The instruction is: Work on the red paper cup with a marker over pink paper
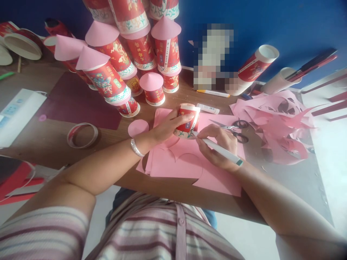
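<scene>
Between the left hand [172, 124] and the right hand [218, 146], above a layer of pink sheets [176, 168], is a small red paper cup [187, 125] with a white band of green leaves at its lower edge. It looks light and thin-walled, fairly stiff around the rim but likely to dent at the side if squeezed hard, and its printed face may be a little slick; a loose wrap around the middle, clear of the leaf band, should suit it best. The left hand is curled around it just so, thumb across the front, the fingers mostly hidden behind. The right hand is closed in a writing grip on a slim white pen [223, 151], its tip at or very near the leaf band. Just beyond the right hand lie scissors [233, 127]; past the left hand's fingertips, a glue stick [208, 108]; to that hand's left, a pink disc [138, 129] and, farther along the counter [56, 141], a roll of tape [72, 136].
</scene>
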Demonstrator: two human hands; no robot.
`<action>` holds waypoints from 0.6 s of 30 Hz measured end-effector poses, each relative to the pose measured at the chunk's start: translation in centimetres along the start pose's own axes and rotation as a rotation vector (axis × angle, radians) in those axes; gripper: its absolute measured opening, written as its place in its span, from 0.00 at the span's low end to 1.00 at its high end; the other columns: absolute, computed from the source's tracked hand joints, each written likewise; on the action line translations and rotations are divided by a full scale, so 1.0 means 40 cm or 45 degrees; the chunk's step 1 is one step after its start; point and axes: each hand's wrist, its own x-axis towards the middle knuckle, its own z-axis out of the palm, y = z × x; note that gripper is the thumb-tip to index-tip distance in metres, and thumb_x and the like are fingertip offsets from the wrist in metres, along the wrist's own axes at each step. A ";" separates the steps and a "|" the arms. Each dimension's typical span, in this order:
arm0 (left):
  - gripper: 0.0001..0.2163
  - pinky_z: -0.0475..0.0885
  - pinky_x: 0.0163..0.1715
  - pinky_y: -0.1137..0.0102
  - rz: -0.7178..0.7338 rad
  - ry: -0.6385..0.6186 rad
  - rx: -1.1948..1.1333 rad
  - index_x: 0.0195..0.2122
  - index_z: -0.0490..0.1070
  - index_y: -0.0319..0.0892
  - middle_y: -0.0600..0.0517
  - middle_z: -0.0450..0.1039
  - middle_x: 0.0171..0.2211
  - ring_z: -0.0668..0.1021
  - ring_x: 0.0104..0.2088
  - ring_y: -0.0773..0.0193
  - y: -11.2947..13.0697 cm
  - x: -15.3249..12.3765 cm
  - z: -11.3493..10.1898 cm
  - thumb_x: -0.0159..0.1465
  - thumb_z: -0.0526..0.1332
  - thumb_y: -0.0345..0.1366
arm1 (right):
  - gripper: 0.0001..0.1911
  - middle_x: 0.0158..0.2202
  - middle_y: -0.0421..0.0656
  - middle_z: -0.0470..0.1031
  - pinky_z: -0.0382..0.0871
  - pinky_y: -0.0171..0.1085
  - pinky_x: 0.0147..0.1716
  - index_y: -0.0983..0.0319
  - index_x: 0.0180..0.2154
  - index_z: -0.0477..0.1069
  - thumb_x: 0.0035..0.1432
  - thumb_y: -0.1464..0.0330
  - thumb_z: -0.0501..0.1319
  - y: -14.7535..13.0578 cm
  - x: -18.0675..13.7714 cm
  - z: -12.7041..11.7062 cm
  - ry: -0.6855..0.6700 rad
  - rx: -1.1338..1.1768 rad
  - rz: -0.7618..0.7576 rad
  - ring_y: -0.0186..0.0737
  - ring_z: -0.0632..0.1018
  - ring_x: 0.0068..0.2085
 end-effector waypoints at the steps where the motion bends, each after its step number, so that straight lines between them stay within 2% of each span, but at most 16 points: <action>1: 0.27 0.83 0.43 0.62 -0.004 0.004 0.000 0.62 0.73 0.44 0.49 0.86 0.41 0.90 0.44 0.52 -0.002 0.000 -0.002 0.70 0.76 0.53 | 0.09 0.35 0.39 0.85 0.80 0.37 0.30 0.55 0.45 0.77 0.72 0.76 0.68 0.002 0.000 0.002 0.009 -0.002 -0.012 0.39 0.85 0.30; 8: 0.32 0.84 0.49 0.61 0.000 0.058 0.023 0.64 0.73 0.43 0.45 0.86 0.54 0.89 0.52 0.51 -0.016 0.006 -0.011 0.67 0.79 0.53 | 0.10 0.36 0.38 0.86 0.81 0.38 0.31 0.54 0.46 0.76 0.73 0.76 0.68 0.009 -0.002 0.006 0.015 -0.004 -0.023 0.39 0.86 0.32; 11: 0.33 0.83 0.50 0.61 -0.007 0.049 0.028 0.65 0.73 0.43 0.44 0.86 0.53 0.89 0.54 0.49 -0.014 0.005 -0.010 0.66 0.79 0.52 | 0.10 0.36 0.39 0.86 0.83 0.38 0.33 0.54 0.47 0.77 0.72 0.76 0.68 0.005 -0.002 -0.001 0.007 0.027 -0.015 0.40 0.87 0.33; 14: 0.34 0.82 0.47 0.61 -0.028 0.036 0.007 0.66 0.72 0.41 0.45 0.86 0.48 0.89 0.50 0.50 -0.008 0.002 -0.008 0.66 0.78 0.52 | 0.11 0.35 0.38 0.85 0.83 0.40 0.31 0.53 0.47 0.76 0.72 0.76 0.68 -0.001 -0.001 -0.008 -0.002 0.027 -0.036 0.41 0.87 0.32; 18: 0.29 0.82 0.46 0.63 0.008 0.059 0.043 0.64 0.73 0.41 0.47 0.86 0.47 0.89 0.47 0.54 0.002 -0.002 -0.006 0.69 0.76 0.50 | 0.14 0.34 0.39 0.85 0.84 0.44 0.28 0.50 0.46 0.75 0.70 0.78 0.67 -0.008 -0.001 -0.011 -0.029 0.004 -0.028 0.43 0.86 0.30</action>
